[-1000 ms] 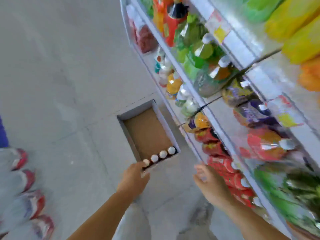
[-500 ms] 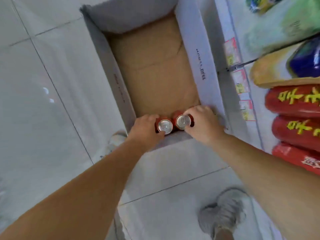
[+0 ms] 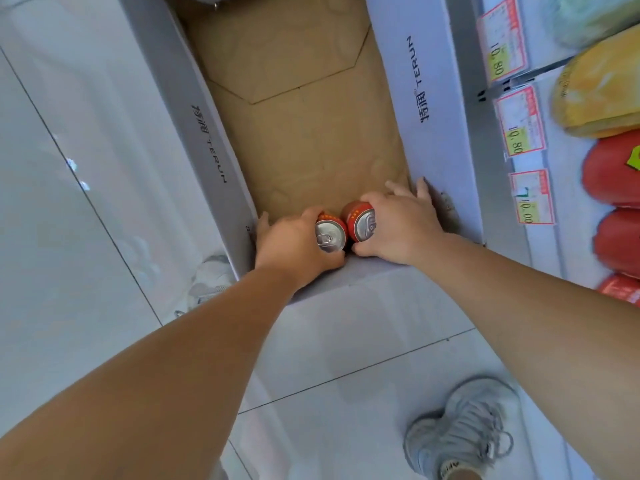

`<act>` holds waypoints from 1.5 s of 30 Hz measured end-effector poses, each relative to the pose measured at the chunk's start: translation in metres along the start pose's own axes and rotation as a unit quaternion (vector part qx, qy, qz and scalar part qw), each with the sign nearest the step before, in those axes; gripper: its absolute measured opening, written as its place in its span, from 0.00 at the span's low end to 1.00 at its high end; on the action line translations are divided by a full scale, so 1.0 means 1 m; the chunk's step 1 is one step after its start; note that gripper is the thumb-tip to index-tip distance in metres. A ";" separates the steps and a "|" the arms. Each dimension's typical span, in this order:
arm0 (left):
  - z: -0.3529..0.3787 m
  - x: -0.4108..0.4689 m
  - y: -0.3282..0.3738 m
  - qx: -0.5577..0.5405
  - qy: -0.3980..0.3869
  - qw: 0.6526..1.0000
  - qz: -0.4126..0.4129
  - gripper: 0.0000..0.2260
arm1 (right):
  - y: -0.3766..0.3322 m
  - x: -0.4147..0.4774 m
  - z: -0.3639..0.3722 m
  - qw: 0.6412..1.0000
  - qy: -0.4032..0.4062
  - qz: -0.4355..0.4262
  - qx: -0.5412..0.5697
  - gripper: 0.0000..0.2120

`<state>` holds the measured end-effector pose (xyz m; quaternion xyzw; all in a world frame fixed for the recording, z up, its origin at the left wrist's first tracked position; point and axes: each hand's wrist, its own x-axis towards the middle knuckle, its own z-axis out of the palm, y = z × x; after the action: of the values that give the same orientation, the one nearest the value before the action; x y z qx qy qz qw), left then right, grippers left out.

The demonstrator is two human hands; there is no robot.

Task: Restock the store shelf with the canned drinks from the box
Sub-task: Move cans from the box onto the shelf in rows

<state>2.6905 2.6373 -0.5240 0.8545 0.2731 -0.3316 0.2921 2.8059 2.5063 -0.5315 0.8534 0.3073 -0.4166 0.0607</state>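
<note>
A grey cardboard box [image 3: 214, 147] with a brown floor lies on the tiled ground beside the store shelf [image 3: 498, 188]. At its near end stand red canned drinks with silver tops. My left hand [image 3: 291, 244] grips one can [image 3: 329, 233]; its fingers wrap the can's far side. My right hand [image 3: 398, 226] grips a second can [image 3: 360, 221], which leans toward the left one. The two cans touch. Both hands hide whatever else sits in the box's near corners.
The shelf's bottom edge on the right carries price tags [image 3: 519, 123], with red packets [image 3: 613, 171] and a yellow packet [image 3: 595, 88] behind them. My grey shoe [image 3: 464, 431] stands on the white tiles near the shelf; another shoe [image 3: 211, 282] shows left of the box.
My view dropped from the shelves down onto the box. Both hands reached into its near end and closed round a can each; the right can now tilts.
</note>
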 end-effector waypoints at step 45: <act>-0.504 -0.707 0.508 -0.126 0.144 0.698 0.690 0.20 | -0.011 -0.947 -0.458 0.461 0.769 0.194 0.398 0.27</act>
<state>2.7852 2.4412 0.4582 0.7961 -0.3144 0.1276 0.5011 2.6692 2.2307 0.4748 0.7979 -0.1432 0.3530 -0.4672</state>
